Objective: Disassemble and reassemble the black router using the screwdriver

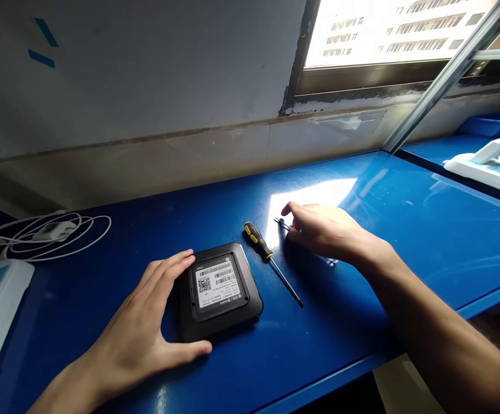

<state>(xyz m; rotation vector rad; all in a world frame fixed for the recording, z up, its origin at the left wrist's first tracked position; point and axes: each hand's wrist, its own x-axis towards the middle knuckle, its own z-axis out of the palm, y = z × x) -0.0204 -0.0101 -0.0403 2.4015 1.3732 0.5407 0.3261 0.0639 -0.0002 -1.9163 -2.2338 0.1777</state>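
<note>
A black square electronic box (250, 310) lies on the blue table, its side with the white barcode label facing up. My left hand (146, 322) spans the left side of the box, with fingertips at its far-left corner and the thumb along its near edge. To the right of the box rests a screwdriver (258, 238) with a black-and-yellow handle, its shaft pointing toward me. Just beyond it, my right hand (323, 230) is closed on thin metal tweezers (281, 223); their two tips point left, and the rest is hidden by the hand.
Coiled white cable with a plug (55, 230) lies at the far left, beside a white power strip (12, 287). Small shiny pieces (331, 261) show under my right wrist. A metal frame post (443, 80) stands at the back right, near another white device (487, 169).
</note>
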